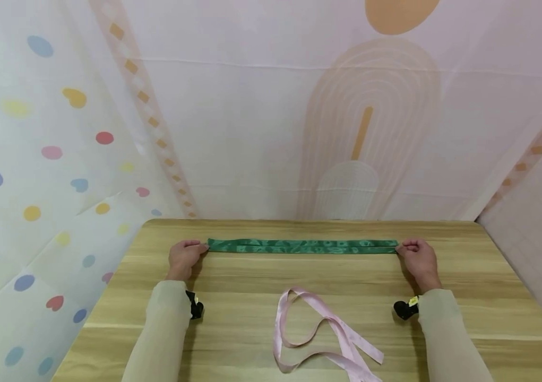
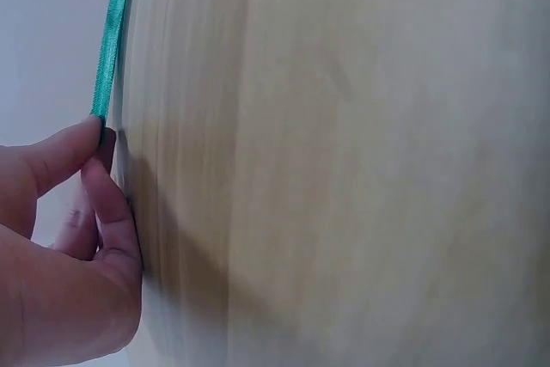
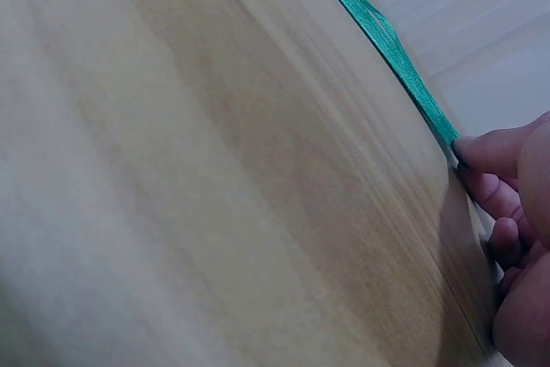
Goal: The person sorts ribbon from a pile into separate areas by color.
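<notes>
Beyond both hands we see a pale patterned backdrop [image 1: 251, 122], with coloured dots to the left hand's side. Under the hands spreads a wood-grain table [image 1: 242, 302]. Pale sleeves [image 1: 161, 329] cover the forearms behind them. The green ribbon [image 1: 299, 249] runs straight from one hand to the other, a thin dark line along its length; we cannot tell whether it touches the table. Nearer the person than the hands, and between the forearms, a pink ribbon [image 1: 340, 326] lies in loose loops. The left hand [image 1: 186, 259] pinches one end of the green ribbon between thumb and fingertip, and the right hand [image 1: 420, 261] pinches the other end likewise. Just behind each hand, we notice a small black device [image 1: 196, 306] at the wrist.
</notes>
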### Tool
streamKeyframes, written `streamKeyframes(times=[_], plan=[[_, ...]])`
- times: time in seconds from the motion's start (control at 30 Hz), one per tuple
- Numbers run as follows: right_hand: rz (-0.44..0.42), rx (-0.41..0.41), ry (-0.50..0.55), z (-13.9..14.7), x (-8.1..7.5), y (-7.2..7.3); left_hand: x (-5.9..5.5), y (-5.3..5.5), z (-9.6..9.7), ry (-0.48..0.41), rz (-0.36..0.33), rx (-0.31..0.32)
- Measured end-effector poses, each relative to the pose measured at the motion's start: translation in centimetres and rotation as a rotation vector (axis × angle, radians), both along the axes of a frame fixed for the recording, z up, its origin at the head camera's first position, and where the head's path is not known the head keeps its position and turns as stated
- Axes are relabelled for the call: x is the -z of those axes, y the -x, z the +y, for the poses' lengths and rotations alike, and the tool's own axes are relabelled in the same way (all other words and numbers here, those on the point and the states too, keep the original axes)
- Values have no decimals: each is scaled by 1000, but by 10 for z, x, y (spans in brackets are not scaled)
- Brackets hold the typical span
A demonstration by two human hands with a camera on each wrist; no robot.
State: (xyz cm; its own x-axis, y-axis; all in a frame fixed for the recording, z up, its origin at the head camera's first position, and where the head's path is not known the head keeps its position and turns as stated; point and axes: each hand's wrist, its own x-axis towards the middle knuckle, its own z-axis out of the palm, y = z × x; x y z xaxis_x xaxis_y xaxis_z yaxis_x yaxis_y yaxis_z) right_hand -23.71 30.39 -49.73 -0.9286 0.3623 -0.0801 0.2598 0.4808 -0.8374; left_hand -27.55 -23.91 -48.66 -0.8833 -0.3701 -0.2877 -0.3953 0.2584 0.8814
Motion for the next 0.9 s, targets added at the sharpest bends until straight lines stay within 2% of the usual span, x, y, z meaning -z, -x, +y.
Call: streamKeyframes(times=[0.27, 0.47, 0.9], plan=[[17, 3, -24, 0, -1, 1, -2, 1, 1, -1, -6, -9], [32, 2, -36, -1, 0, 3, -2, -1, -1, -1, -1, 13], [22, -7, -36, -1, 1, 1, -2, -2, -3, -10, 4, 10]])
